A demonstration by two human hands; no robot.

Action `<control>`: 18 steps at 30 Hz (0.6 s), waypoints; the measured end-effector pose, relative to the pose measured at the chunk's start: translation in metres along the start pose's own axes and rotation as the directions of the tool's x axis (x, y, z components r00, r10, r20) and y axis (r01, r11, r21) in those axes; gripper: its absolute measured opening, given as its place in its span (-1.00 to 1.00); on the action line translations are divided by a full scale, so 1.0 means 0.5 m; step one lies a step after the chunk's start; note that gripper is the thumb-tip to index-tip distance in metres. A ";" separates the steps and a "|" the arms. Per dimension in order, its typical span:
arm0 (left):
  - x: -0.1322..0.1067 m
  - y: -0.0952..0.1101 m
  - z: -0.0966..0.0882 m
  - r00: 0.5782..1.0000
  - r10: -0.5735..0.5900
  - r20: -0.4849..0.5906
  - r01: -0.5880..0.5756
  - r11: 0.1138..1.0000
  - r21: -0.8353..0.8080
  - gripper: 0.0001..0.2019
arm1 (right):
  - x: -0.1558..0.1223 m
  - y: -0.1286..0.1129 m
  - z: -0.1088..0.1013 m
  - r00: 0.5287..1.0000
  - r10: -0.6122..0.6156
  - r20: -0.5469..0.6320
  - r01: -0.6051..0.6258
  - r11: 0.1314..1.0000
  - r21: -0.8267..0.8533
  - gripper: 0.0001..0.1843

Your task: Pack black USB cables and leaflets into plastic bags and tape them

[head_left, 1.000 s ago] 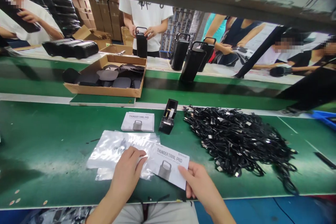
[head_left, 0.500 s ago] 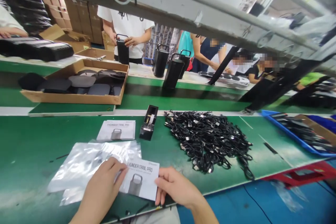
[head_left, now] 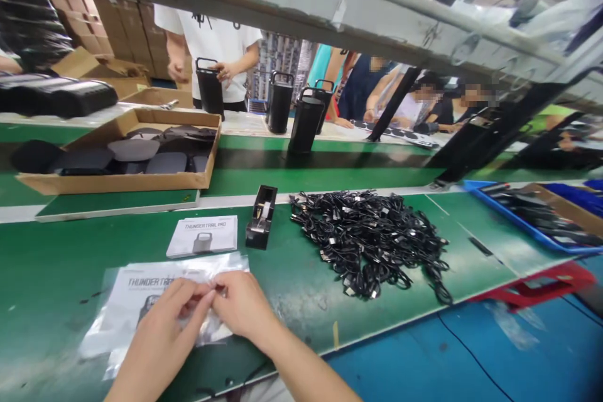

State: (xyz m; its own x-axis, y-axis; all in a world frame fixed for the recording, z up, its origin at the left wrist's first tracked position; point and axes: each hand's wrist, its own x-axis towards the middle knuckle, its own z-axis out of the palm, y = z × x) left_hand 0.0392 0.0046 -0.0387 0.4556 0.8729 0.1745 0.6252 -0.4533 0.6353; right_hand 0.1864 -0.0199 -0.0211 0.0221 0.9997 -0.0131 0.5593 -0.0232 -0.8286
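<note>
My left hand [head_left: 172,320] and my right hand [head_left: 240,304] meet fingertip to fingertip over a clear plastic bag [head_left: 120,320] on the green bench. Both pinch the bag near its right end. A "Thunder Trail Pro" booklet [head_left: 148,286] shows through the plastic inside the bag. More clear bags lie stacked under it. A small stack of the same booklets [head_left: 203,235] lies just beyond, next to a black tape dispenser [head_left: 260,226].
A big heap of black cables [head_left: 372,242] lies to the right. A cardboard tray of dark pads [head_left: 122,160] sits on the far side. Black cylindrical units with handles [head_left: 304,122] stand on the far belt, where other people work. A blue tray [head_left: 527,220] is at far right.
The booklet, held loose in my right hand over the bags, now lies inside the clear bag. Both hands have come together at the bag's edge. My view has swung rightwards.
</note>
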 end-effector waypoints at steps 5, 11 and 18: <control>0.009 -0.026 0.009 0.990 -0.047 0.129 0.031 0.992 0.125 -0.72 | -0.021 0.015 -0.148 0.945 0.107 -0.310 -0.253 0.840 -0.481 -0.72; 0.016 -0.016 0.014 0.984 -0.086 0.155 0.064 0.988 0.142 -0.69 | 0.039 0.083 -0.271 0.788 0.194 -0.584 -0.580 0.552 -0.599 -0.58; 0.013 -0.003 0.000 0.975 -0.127 0.184 0.108 0.988 0.111 -0.69 | -0.014 0.104 -0.269 0.803 0.186 -0.566 -0.508 0.709 -0.489 -0.72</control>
State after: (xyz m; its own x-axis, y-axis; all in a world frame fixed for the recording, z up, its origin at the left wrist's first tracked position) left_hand 0.0409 0.0110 -0.0386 0.4812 0.8752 -0.0493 0.7373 -0.3736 0.5629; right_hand 0.3270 -0.0298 0.0111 0.5906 0.7925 0.1522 0.7903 -0.5299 -0.3076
